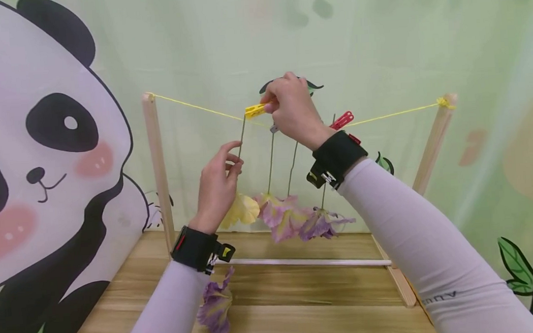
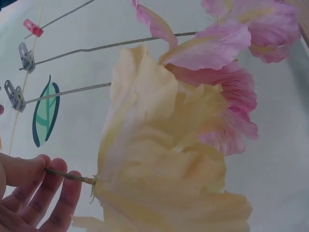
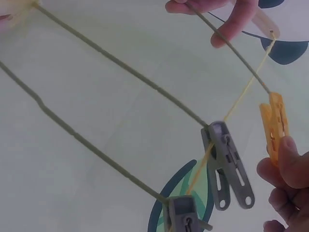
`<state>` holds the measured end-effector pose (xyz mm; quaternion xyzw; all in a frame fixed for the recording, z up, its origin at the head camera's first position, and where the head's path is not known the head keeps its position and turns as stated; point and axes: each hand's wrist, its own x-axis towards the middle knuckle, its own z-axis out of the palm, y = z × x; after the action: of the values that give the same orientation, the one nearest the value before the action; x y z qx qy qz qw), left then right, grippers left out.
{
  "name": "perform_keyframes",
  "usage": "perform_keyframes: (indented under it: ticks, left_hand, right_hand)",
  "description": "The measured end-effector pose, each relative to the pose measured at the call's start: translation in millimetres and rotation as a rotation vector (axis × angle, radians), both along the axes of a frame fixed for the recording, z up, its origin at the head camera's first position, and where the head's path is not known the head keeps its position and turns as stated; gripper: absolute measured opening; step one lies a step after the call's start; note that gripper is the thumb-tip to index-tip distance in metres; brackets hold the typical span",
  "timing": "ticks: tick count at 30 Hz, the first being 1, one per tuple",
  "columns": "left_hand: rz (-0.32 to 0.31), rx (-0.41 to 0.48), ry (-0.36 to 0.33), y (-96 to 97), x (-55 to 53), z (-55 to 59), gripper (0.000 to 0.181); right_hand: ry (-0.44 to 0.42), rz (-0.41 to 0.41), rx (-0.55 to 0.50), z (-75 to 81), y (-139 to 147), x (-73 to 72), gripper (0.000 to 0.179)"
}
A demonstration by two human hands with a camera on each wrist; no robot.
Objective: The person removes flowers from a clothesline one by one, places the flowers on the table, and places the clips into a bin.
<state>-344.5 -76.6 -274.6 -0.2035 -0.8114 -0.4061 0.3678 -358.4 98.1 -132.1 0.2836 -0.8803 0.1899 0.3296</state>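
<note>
In the head view my left hand (image 1: 216, 182) pinches the thin stem of a yellow artificial flower (image 1: 242, 210), whose bloom hangs downward. My right hand (image 1: 292, 106) pinches a yellow clothespin (image 1: 255, 110) between thumb and fingers. The clothespin's mouth is at the stem's top end, beside the yellow string (image 1: 194, 106); whether it bites the stem cannot be told. In the right wrist view the clothespin (image 3: 276, 123) appears off the string. Grey clothespins (image 3: 228, 164) hold other stems on the string. A red clothespin (image 1: 342, 120) sits farther right, partly behind my right wrist.
Pink flowers (image 1: 280, 214) and a purple flower (image 1: 323, 225) hang upside down from the string. Wooden posts (image 1: 157, 163) hold it at both sides, with a white rod (image 1: 300, 260) low between them. Another purple flower (image 1: 217, 307) lies on the wooden table (image 1: 303, 322).
</note>
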Motion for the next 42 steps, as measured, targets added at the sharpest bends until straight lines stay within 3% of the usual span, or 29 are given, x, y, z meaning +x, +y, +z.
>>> perform_keyframes:
  ticks: [9, 18, 25, 33, 42]
  left_hand:
    - [-0.013, 0.01, 0.025, -3.7, 0.2, -1.2, 0.041]
    - [-0.028, 0.031, 0.029, -9.9, 3.7, -7.7, 0.038]
    - [-0.038, 0.04, 0.086, -17.1, 9.3, -10.9, 0.035]
    - [-0.061, 0.04, 0.1, -20.7, 17.3, -14.1, 0.033]
    - [-0.1, 0.031, 0.099, -20.5, 28.2, -29.1, 0.032]
  right_hand:
    - [0.023, -0.011, -0.03, -3.2, 6, -0.7, 0.009]
    - [0.074, 0.014, 0.046, -7.2, 14, 6.7, 0.024]
    - [0.103, 0.087, -0.043, -11.2, 29, 15.0, 0.031]
    - [0.126, 0.132, -0.108, -20.8, 46, 23.0, 0.031]
    - [0.151, 0.131, -0.176, -36.9, 75, 32.0, 0.032]
